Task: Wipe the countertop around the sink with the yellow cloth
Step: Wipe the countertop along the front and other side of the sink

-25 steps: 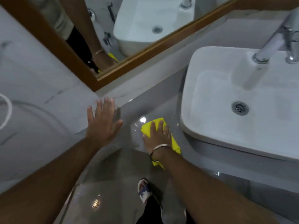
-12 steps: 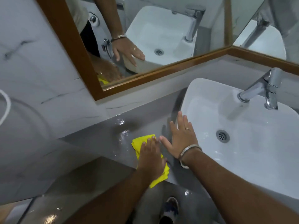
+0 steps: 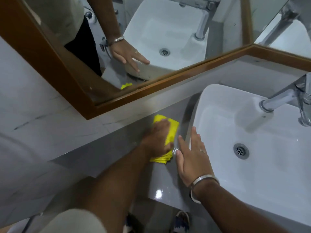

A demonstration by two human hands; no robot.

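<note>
The yellow cloth (image 3: 171, 132) lies folded on the grey countertop (image 3: 107, 153), just left of the white basin (image 3: 269, 174). My left hand (image 3: 156, 140) presses flat on top of the cloth, covering its middle. My right hand (image 3: 193, 155), with a ring and a steel bangle, rests open on the basin's left rim, fingers spread and holding nothing. The two hands sit side by side, nearly touching.
A chrome tap (image 3: 289, 98) stands over the basin at the right, and the drain (image 3: 241, 151) is in the bowl. A wood-framed mirror (image 3: 134, 96) runs along the wall behind. The marble wall (image 3: 33, 115) borders the counter at left. Shoes (image 3: 181, 221) show below.
The cloth has gone from my right hand to my left. My right hand moved onto the basin rim. My left hand has pushed the cloth farther back toward the wall.
</note>
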